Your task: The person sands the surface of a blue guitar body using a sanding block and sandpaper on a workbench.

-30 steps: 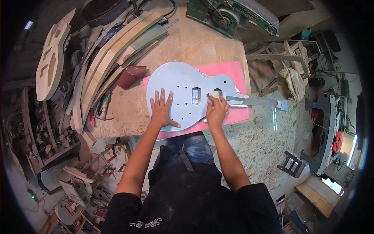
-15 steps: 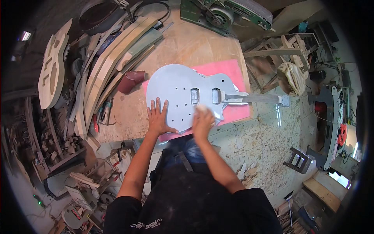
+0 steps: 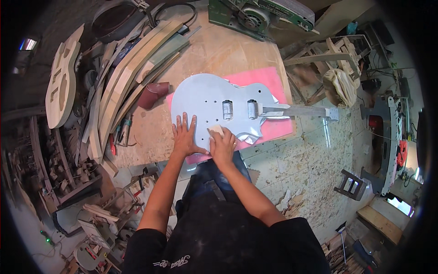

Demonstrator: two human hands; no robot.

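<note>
Surface (image 3: 237,55) carries pink sheet (image 3: 279,84), grey guitar body (image 3: 196,98) lying over it. My left hand (image 3: 184,140) lies spread, gripping nothing, on the broad end; my right hand (image 3: 223,146) pinches a tan pad (image 3: 216,131) against the face. Judgement: keep pad flat, pressure even, lighter near holes (image 3: 216,120).

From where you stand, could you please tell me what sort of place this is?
Probably a guitar workshop: a grey guitar lies on a pink sheet, an unpainted guitar body is at left, and an apparent belt sander stands beyond.

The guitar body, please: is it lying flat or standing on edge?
Flat: the guitar body shows its broad face upward, left hand spread on it.
</note>
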